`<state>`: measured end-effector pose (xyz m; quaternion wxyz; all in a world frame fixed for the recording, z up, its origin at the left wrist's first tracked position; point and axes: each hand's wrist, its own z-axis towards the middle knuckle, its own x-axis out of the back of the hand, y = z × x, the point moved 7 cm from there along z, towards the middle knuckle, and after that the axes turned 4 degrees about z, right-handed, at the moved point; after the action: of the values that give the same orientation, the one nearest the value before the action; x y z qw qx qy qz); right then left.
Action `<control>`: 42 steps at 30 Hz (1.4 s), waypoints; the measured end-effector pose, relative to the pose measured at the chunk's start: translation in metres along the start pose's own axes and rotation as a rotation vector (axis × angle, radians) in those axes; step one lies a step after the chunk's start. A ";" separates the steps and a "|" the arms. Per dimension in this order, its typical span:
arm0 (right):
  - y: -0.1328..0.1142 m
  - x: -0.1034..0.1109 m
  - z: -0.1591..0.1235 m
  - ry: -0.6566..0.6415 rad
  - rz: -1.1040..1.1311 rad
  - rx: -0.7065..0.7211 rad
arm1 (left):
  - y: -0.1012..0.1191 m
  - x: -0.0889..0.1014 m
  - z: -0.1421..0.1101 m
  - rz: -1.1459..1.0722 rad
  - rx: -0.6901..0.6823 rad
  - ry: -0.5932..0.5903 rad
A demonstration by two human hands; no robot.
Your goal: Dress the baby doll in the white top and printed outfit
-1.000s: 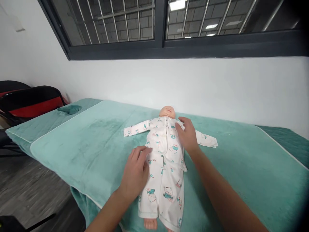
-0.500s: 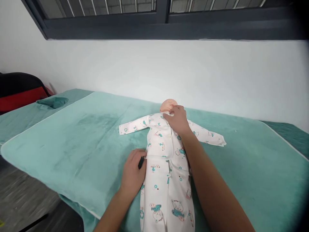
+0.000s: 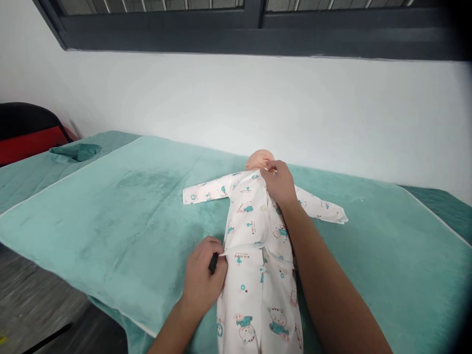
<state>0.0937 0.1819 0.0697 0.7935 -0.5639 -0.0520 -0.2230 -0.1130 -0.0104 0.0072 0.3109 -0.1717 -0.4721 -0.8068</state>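
A baby doll (image 3: 259,158) lies on its back, its head toward the wall. It wears a white baby top (image 3: 245,211) with small animal prints and matching white pants (image 3: 241,300). My left hand (image 3: 204,275) is closed at the side of the waist, pinching the top's hem, which is drawn out to a point. A small black object (image 3: 213,263) shows between thumb and fingers; I cannot tell what it is. My right hand (image 3: 280,182) is closed at the neck, pinching the top's collar; its fingertips are partly hidden. Both sleeves (image 3: 206,191) are stretched out sideways.
A pale green plush cover (image 3: 110,216) lies over the bed, with a face-hole opening (image 3: 79,151) at the left. Behind stands a white wall (image 3: 221,103) under a dark window frame (image 3: 165,37). A red and black item (image 3: 33,140) is at the far left.
My left hand has moved slightly down, and the hem it pinches looks pulled further out. My right hand has shifted a little right at the collar. The view has tilted slightly.
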 end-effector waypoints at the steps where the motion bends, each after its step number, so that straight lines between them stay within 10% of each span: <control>1: 0.000 0.001 0.000 0.004 0.012 -0.014 | -0.003 -0.001 0.001 -0.019 0.035 -0.014; 7: 0.002 0.008 -0.003 -0.003 0.045 -0.035 | -0.013 0.001 0.015 -0.206 0.095 -0.089; 12: -0.017 0.031 -0.008 0.120 -0.179 0.130 | -0.013 0.003 0.077 -0.296 0.171 0.074; 21: -0.015 0.016 -0.010 -0.113 -0.466 -0.026 | 0.020 -0.076 0.210 -0.301 0.185 -0.103; 35: -0.013 0.013 0.000 -0.124 -0.530 -0.039 | 0.025 -0.074 0.203 -0.212 0.162 -0.052; 42: 0.010 0.017 0.006 -0.026 0.179 -0.249 | 0.026 -0.074 0.204 -0.327 0.152 -0.087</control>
<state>0.1142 0.1852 0.0685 0.7335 -0.6630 0.0160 -0.1489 -0.0436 0.1826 0.0825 0.1669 -0.1036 -0.5662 -0.8005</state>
